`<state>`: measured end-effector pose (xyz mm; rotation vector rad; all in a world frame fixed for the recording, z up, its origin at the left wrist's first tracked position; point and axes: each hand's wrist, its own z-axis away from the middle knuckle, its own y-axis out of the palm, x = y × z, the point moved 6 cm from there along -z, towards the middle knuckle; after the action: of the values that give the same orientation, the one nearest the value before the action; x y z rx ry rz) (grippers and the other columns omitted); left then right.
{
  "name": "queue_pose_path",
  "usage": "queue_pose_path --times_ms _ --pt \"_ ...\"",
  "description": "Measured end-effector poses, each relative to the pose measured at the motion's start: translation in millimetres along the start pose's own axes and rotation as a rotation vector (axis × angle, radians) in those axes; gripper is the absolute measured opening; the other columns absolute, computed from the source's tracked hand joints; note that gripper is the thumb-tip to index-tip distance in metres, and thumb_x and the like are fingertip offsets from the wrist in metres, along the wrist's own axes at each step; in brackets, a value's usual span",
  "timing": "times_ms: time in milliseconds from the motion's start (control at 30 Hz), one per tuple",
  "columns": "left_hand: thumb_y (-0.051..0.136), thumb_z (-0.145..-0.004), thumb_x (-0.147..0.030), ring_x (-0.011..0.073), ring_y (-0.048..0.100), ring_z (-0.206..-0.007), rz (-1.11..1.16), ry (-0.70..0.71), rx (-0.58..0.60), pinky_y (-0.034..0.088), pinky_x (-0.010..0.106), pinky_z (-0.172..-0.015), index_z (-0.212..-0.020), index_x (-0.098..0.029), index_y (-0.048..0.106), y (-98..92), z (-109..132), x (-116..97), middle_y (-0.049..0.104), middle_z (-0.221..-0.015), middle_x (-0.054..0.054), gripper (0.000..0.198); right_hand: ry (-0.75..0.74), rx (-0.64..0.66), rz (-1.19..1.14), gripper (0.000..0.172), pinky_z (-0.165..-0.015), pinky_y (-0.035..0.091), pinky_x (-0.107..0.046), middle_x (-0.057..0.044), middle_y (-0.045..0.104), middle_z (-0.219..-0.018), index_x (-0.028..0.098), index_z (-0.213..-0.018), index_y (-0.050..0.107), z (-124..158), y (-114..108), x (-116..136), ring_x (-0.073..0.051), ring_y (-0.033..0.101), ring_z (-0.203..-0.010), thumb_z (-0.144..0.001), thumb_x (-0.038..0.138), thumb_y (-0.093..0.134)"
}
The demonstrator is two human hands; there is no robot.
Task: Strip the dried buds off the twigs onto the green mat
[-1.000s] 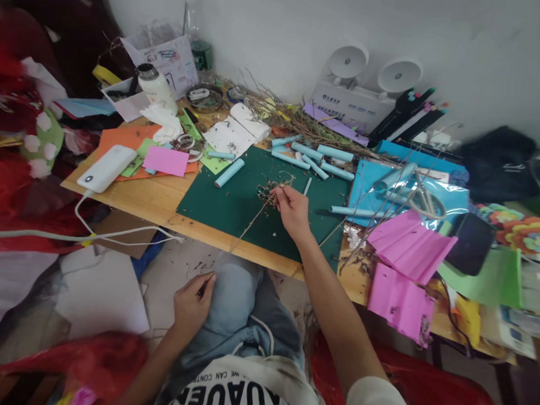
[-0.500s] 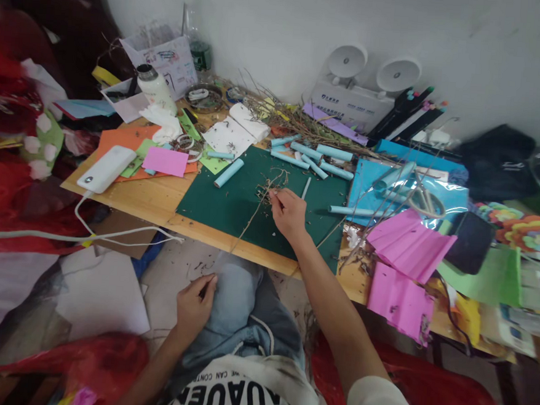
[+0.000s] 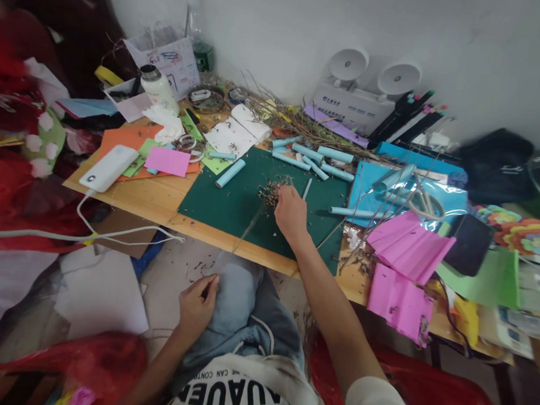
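Observation:
My right hand (image 3: 291, 213) is over the dark green mat (image 3: 223, 205), its fingers pinched on a thin dry twig (image 3: 250, 224). The twig is smeared by motion and slants down-left past the table edge. Just by the fingertips lies a small heap of dry brown plant bits (image 3: 267, 194). My left hand (image 3: 197, 305) is below the table edge beside my knee, fingers curled together; whether anything is in them is hidden. Several pale blue paper tubes (image 3: 307, 151) lie along the back of the mat.
Dry branches (image 3: 294, 115) run along the wall. To the left are a white power bank (image 3: 108, 168) with a cable, a bottle (image 3: 159, 90) and coloured paper. Scissors (image 3: 424, 204), a blue packet (image 3: 363, 187) and folded pink paper (image 3: 410, 244) crowd the right.
The twig in my right hand has gone from sharp to blurred, and its upper curled part no longer shows clearly. My right hand has shifted slightly; my left hand stays by the knee.

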<state>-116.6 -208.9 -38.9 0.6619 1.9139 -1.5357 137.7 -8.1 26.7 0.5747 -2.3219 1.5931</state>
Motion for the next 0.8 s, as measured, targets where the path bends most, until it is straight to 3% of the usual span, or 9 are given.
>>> queue_pose_path --times_ms 267,467,667,800 --pt "0.058 -0.090 -0.037 0.0136 0.068 -0.059 -0.002 -0.018 -0.004 0.055 0.023 -0.062 -0.087 -0.019 0.073 -2.1 -1.1 -0.8 0.074 -0.071 0.002 0.024 -0.065 -0.135 -0.167 0.030 -0.064 0.037 -0.027 -0.004 0.057 -0.072 0.019 -0.071 0.057 -2.3 -15.8 -1.7 -0.015 0.052 -0.068 -0.097 0.028 0.044" --pt "0.058 -0.090 -0.036 0.0134 0.067 -0.060 0.006 -0.048 0.005 0.054 0.023 -0.062 -0.088 -0.019 0.073 -1.1 -1.4 2.5 0.073 -0.071 0.001 0.024 -0.081 -0.143 -0.258 0.029 -0.065 0.038 -0.028 -0.003 0.052 -0.073 0.021 -0.068 0.048 -2.3 -18.5 2.3 -0.016 0.049 -0.069 -0.096 0.025 0.042" --pt "0.058 -0.090 -0.037 0.0135 0.067 -0.058 0.001 -0.041 0.006 0.054 0.024 -0.061 -0.086 -0.019 0.073 -1.5 -3.7 -1.0 0.074 -0.070 0.002 0.024 -0.032 -0.087 -0.141 0.029 -0.060 0.036 -0.026 -0.004 0.055 -0.077 0.020 -0.066 0.052 -1.9 -17.6 3.2 -0.014 0.048 -0.066 -0.092 0.033 0.050" --pt "0.058 -0.090 -0.037 0.0141 0.068 -0.059 -0.011 -0.035 0.010 0.055 0.024 -0.061 -0.086 -0.018 0.074 -0.7 -3.3 -0.6 0.075 -0.072 0.002 0.024 -0.005 -0.211 -0.193 0.019 -0.064 0.041 -0.029 -0.005 0.055 -0.080 0.020 -0.080 0.055 0.2 -28.5 1.1 -0.015 0.049 -0.066 -0.093 0.033 0.050"
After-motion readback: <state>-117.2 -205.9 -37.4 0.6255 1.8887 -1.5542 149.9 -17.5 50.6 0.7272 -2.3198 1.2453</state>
